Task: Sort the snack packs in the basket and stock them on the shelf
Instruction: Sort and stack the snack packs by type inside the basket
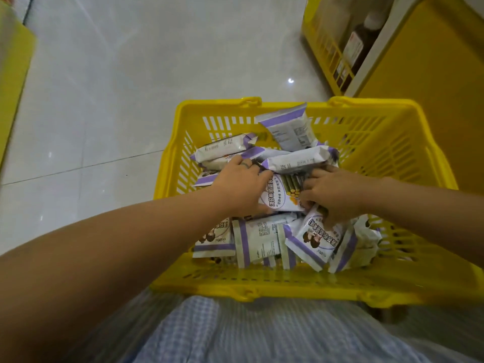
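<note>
A yellow plastic basket stands on the floor in front of me, filled with several white-and-purple snack packs. Both my hands are inside it. My left hand grips the left end of one face-up snack pack in the middle of the pile. My right hand has its fingers curled on the right end of the same pack. Another pack leans upright against the far wall. More packs lie along the near wall.
A yellow shelf unit stands at the right behind the basket, with a dark bottle on its lower level. Another yellow fixture is at the left edge. Pale tiled floor lies between them. My checked garment fills the bottom.
</note>
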